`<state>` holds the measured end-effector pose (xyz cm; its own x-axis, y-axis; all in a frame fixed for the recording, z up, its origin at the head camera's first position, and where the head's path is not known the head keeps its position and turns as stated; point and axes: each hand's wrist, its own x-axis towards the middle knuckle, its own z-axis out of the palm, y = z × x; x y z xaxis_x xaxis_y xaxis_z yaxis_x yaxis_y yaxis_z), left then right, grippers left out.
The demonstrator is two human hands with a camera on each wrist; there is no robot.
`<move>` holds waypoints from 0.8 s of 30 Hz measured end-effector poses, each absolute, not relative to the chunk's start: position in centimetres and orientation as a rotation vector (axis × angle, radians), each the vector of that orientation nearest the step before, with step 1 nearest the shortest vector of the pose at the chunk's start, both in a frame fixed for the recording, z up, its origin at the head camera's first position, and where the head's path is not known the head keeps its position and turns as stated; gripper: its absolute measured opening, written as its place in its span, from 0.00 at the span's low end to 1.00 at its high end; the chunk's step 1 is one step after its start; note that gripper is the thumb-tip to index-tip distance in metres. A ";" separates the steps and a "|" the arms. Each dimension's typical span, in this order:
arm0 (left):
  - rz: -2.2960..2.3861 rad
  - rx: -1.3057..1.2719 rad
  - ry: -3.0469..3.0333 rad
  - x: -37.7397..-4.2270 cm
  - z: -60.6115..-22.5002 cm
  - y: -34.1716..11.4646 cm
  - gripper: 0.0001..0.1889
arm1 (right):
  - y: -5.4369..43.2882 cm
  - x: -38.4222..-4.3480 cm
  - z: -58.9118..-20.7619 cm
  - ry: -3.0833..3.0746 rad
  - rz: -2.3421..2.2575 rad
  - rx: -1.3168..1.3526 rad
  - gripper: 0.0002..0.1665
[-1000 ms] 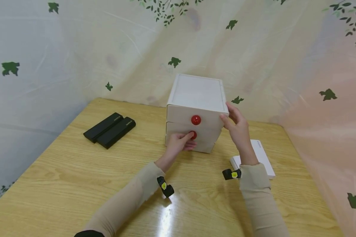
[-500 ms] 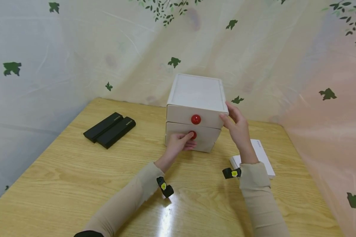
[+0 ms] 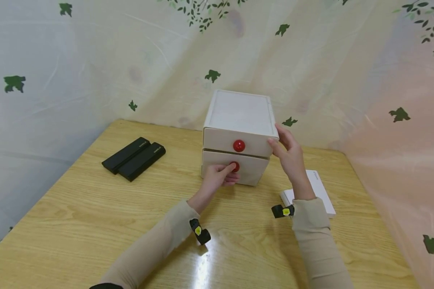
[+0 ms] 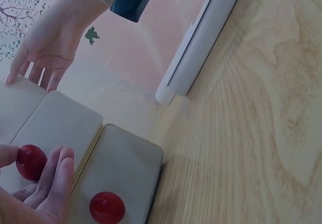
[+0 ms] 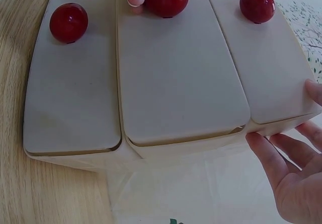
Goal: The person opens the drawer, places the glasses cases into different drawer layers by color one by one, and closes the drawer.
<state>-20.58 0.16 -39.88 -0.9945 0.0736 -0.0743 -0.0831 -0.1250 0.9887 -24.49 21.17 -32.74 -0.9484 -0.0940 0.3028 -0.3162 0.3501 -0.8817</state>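
Note:
A small white chest of three stacked drawers (image 3: 244, 112) stands on the table, each drawer with a round red knob. My left hand (image 3: 217, 176) pinches the middle drawer's knob (image 5: 167, 0) between thumb and fingers. This middle drawer (image 5: 181, 73) sits slightly forward of the others, with a thin dark gap over its top edge. My right hand (image 3: 291, 160) holds the chest's upper right corner, thumb on the front and fingers along the side. The top knob (image 3: 239, 145) is untouched. The bottom knob (image 4: 107, 208) is hidden behind my left hand in the head view.
Two long black boxes (image 3: 142, 161) lie side by side on the wooden table (image 3: 94, 224), left of the chest. White flat boxes (image 3: 320, 194) lie at the right, partly behind my right forearm. A leaf-patterned curtain (image 3: 159, 60) hangs behind the table.
My left hand has drawn the middle drawer slightly toward me, and a gap now shows beneath the top drawer. The right hand stays at the corner.

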 end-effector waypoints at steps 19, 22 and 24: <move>2.459 -0.059 1.921 -18.7 -40.6 1.1 0.19 | 20.9 -24.2 -32.5 -2.414 1.664 0.370 0.37; 2.484 -0.081 1.894 -18.4 -40.7 1.3 0.18 | 20.9 -24.2 -32.5 -2.414 1.664 0.368 0.37; 2.496 -0.089 1.878 -18.2 -40.8 1.4 0.18 | 20.9 -24.2 -32.5 -2.413 1.667 0.366 0.37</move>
<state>-18.18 1.42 -40.80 -0.9982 -0.0208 -0.0559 -0.0479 -0.2776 0.9595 -24.16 20.87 -32.53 -0.9524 -0.0963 0.2893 -0.3047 0.3390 -0.8901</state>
